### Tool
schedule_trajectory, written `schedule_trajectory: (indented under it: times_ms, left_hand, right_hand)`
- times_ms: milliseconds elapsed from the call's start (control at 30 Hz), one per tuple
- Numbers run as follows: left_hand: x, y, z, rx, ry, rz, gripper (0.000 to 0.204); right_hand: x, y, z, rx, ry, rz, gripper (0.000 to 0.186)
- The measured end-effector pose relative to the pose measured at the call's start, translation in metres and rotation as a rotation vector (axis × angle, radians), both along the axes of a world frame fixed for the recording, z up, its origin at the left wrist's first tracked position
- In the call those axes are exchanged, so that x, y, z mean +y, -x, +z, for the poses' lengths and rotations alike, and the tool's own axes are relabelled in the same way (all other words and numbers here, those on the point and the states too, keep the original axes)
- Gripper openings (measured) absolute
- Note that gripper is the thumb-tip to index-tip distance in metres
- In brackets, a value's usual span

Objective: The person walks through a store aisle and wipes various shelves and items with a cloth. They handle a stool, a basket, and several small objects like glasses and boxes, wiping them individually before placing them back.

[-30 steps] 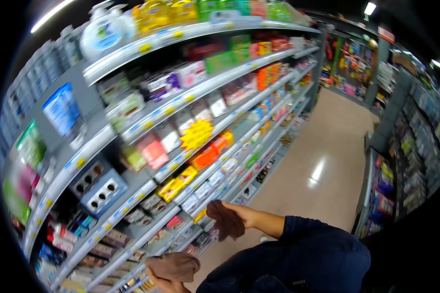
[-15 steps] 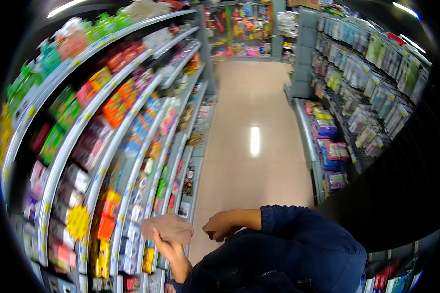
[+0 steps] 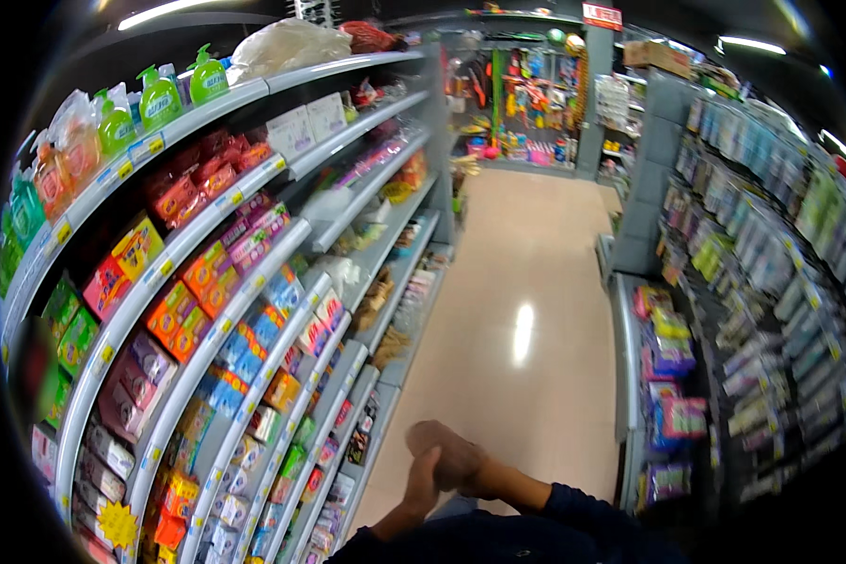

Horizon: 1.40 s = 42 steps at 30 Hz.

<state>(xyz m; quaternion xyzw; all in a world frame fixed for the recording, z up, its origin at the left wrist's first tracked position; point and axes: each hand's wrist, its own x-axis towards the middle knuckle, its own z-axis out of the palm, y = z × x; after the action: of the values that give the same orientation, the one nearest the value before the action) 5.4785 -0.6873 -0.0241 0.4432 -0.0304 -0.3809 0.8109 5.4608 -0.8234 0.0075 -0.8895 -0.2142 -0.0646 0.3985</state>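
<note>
At the lower centre my left hand (image 3: pixel 421 484) and my right hand (image 3: pixel 475 475) are together, closed around a brownish cloth (image 3: pixel 432 442); the hands are slightly blurred and partly hide each other. Beside them on the left stands a long shelf unit (image 3: pixel 207 202) stocked with boxed soap packs (image 3: pixel 197 273), green pump bottles (image 3: pixel 160 99) and other small packages.
A tiled aisle (image 3: pixel 508 244) runs ahead to a back wall of colourful goods (image 3: pixel 526 103). A rack of hanging packets (image 3: pixel 743 197) and a low ledge with coloured packs (image 3: pixel 667 348) line the right side, beside a grey pillar (image 3: pixel 649 169).
I have turned from the left shelves to face down the aisle. My hands, apart holding two cloths a second ago, are now together at the centre.
</note>
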Motion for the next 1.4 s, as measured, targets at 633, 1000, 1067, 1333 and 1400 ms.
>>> schedule_trajectory:
  times_ms: [633,1000,1067,1333,1400]
  left_hand:
    - [-0.477,-0.377,0.033,0.300,0.346,-0.419,0.053]
    - [-0.702,-0.538,0.073,-0.228,0.343,0.127,0.037]
    - [-0.735,-0.573,0.059,-0.401,0.195,0.241,0.026]
    - [-0.883,-0.769,0.045,0.205,0.235,0.156,0.016]
    - [-0.935,-0.811,0.061,0.133,0.195,0.128,0.023]
  right_hand:
    - [-0.560,-0.043,-0.072,0.798,-0.054,-1.184,0.038]
    - [-0.886,-0.330,-0.001,0.505,-0.804,-0.879,0.028]
    - [-0.924,-0.394,0.013,0.464,-1.077,-0.832,0.030]
    - [-1.071,-0.583,-0.019,0.443,-1.865,-0.514,0.043]
    - [-1.110,-0.619,-0.008,0.445,-1.861,-0.601,0.044]
